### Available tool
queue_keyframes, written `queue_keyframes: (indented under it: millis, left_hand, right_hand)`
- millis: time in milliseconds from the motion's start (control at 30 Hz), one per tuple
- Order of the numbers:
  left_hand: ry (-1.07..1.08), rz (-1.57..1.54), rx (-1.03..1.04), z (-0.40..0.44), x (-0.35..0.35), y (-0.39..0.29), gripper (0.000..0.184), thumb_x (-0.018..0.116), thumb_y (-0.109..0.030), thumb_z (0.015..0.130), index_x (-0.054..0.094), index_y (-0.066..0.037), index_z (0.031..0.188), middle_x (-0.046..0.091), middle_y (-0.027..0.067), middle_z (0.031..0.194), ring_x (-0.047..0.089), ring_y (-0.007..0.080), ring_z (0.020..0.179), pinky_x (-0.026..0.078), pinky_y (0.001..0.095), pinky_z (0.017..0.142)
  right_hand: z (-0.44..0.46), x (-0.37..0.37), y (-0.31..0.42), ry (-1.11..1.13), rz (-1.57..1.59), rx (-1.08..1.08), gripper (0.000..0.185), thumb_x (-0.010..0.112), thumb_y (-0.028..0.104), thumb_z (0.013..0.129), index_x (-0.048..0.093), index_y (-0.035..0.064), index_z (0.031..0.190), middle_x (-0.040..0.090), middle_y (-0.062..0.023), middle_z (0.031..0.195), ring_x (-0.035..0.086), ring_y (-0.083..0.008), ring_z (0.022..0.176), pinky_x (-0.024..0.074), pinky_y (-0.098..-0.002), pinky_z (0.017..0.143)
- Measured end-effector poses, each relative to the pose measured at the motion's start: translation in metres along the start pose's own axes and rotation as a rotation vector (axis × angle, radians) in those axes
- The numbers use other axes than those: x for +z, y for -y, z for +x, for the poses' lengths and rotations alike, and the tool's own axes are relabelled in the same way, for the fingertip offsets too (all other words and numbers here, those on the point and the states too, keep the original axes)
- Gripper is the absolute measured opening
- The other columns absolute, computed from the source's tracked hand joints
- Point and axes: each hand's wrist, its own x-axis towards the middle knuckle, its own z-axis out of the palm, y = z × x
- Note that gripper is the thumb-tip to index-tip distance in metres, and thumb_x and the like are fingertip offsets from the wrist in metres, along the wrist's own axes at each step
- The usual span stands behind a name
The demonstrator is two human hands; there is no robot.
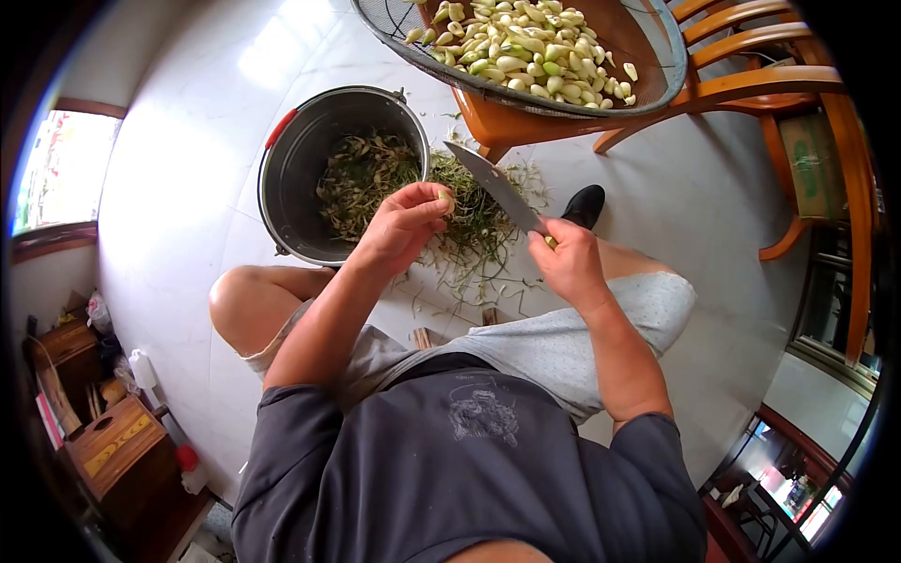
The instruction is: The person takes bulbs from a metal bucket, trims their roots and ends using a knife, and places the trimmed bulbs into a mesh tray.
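My left hand (405,225) pinches a small pale bulb (447,201) between thumb and fingertips, above the floor beside the bucket. In my right hand (571,263) is a kitchen knife (502,190), its broad blade pointing up and left, away from my body. A small yellow-green piece (550,242) shows by my right thumb; whether it belongs to the handle I cannot tell. Below the hands lies a heap of green stalk and root trimmings (483,230). To the left, a dark metal bucket (282,202) holds more trimmings and peelings.
A wide mesh basket (399,52) of whitish-green bulbs (535,52) rests on an orange wooden chair (488,117) at the top. A black shoe (584,206) is right of the knife. At the lower left stands a wooden box (117,446).
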Motion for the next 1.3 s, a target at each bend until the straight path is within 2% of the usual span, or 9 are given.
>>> queue_keyframes:
  millis: [67, 200, 400, 567, 700, 800, 1100, 1200, 1300]
  left_hand:
    - [0.080, 0.004, 0.035, 0.008, -0.020, 0.006, 0.014, 0.059, -0.004, 0.087, 0.056, -0.003, 0.100, 0.062, 0.0084, 0.091, 0.061, 0.0149, 0.079, 0.049, 0.0256, 0.068]
    - [0.029, -0.111, -0.015, 0.007, -0.011, 0.002, 0.011, 0.058, -0.002, 0.086, 0.056, -0.003, 0.097, 0.061, 0.0065, 0.086, 0.060, 0.0142, 0.076, 0.049, 0.0255, 0.067]
    - [-0.053, -0.139, -0.025, 0.002, 0.008, 0.001, 0.008, 0.057, -0.003, 0.088, 0.054, -0.003, 0.095, 0.062, 0.0075, 0.086, 0.061, 0.0158, 0.074, 0.051, 0.0263, 0.065]
    - [-0.022, -0.153, -0.034, 0.005, -0.007, 0.012, 0.007, 0.057, -0.006, 0.090, 0.055, -0.002, 0.096, 0.063, 0.0093, 0.087, 0.061, 0.0161, 0.073, 0.052, 0.0267, 0.065]
    - [-0.078, -0.185, -0.034, 0.003, -0.001, 0.014, 0.006, 0.055, -0.006, 0.090, 0.055, -0.002, 0.095, 0.063, 0.0099, 0.087, 0.061, 0.0156, 0.073, 0.052, 0.0263, 0.063]
    - [-0.109, -0.185, -0.044, 0.002, 0.001, 0.015, 0.005, 0.054, -0.006, 0.091, 0.055, -0.003, 0.095, 0.063, 0.0100, 0.087, 0.061, 0.0156, 0.073, 0.051, 0.0263, 0.063]
    - [-0.086, -0.185, -0.004, -0.001, 0.002, 0.022, 0.004, 0.053, -0.002, 0.090, 0.056, -0.002, 0.093, 0.063, 0.0100, 0.087, 0.062, 0.0173, 0.073, 0.052, 0.0271, 0.063]
    - [-0.083, -0.155, 0.017, 0.001, 0.001, 0.024, 0.005, 0.053, -0.001, 0.090, 0.056, -0.002, 0.093, 0.063, 0.0100, 0.087, 0.062, 0.0177, 0.074, 0.052, 0.0273, 0.064]
    - [-0.118, -0.133, 0.058, -0.001, 0.002, 0.025, 0.005, 0.053, -0.001, 0.089, 0.056, -0.002, 0.094, 0.063, 0.0099, 0.088, 0.061, 0.0173, 0.075, 0.052, 0.0273, 0.064]
  right_hand:
    - [-0.001, -0.001, 0.000, -0.024, 0.049, -0.042, 0.023, 0.060, 0.009, 0.080, 0.065, -0.0014, 0.100, 0.063, -0.0193, 0.080, 0.063, -0.0301, 0.068, 0.0481, -0.0338, 0.062]
    - [-0.005, -0.004, 0.005, -0.044, 0.108, -0.105, 0.023, 0.061, 0.005, 0.079, 0.065, -0.0009, 0.101, 0.063, -0.0150, 0.078, 0.062, -0.0235, 0.065, 0.0476, -0.0298, 0.060]
    - [-0.009, 0.002, 0.012, -0.059, 0.143, -0.200, 0.021, 0.062, 0.002, 0.079, 0.066, 0.0009, 0.100, 0.062, -0.0119, 0.076, 0.059, -0.0205, 0.062, 0.0470, -0.0285, 0.057]
    - [-0.010, 0.005, 0.013, -0.039, 0.108, -0.206, 0.020, 0.062, 0.003, 0.079, 0.066, 0.0016, 0.099, 0.062, -0.0115, 0.076, 0.059, -0.0212, 0.061, 0.0473, -0.0293, 0.056]
    - [-0.010, 0.006, 0.012, -0.041, 0.056, -0.231, 0.020, 0.062, 0.002, 0.078, 0.066, 0.0018, 0.097, 0.062, -0.0119, 0.077, 0.059, -0.0233, 0.062, 0.0479, -0.0301, 0.056]
    - [-0.011, 0.007, 0.012, -0.039, 0.017, -0.298, 0.020, 0.061, -0.001, 0.079, 0.065, -0.0004, 0.098, 0.062, -0.0119, 0.076, 0.058, -0.0193, 0.060, 0.0463, -0.0266, 0.055]
    - [-0.013, 0.008, 0.010, -0.006, -0.165, -0.358, 0.027, 0.061, -0.001, 0.075, 0.064, 0.0011, 0.102, 0.063, -0.0127, 0.080, 0.062, -0.0257, 0.067, 0.0503, -0.0322, 0.060]
    - [-0.012, 0.012, 0.004, -0.048, -0.204, -0.415, 0.031, 0.064, 0.005, 0.071, 0.063, 0.0072, 0.102, 0.057, -0.0075, 0.073, 0.058, -0.0256, 0.066, 0.0481, -0.0356, 0.057]
    - [-0.013, 0.013, 0.003, -0.054, -0.229, -0.438, 0.033, 0.064, 0.005, 0.071, 0.063, 0.0071, 0.103, 0.056, -0.0068, 0.072, 0.058, -0.0251, 0.066, 0.0485, -0.0353, 0.057]
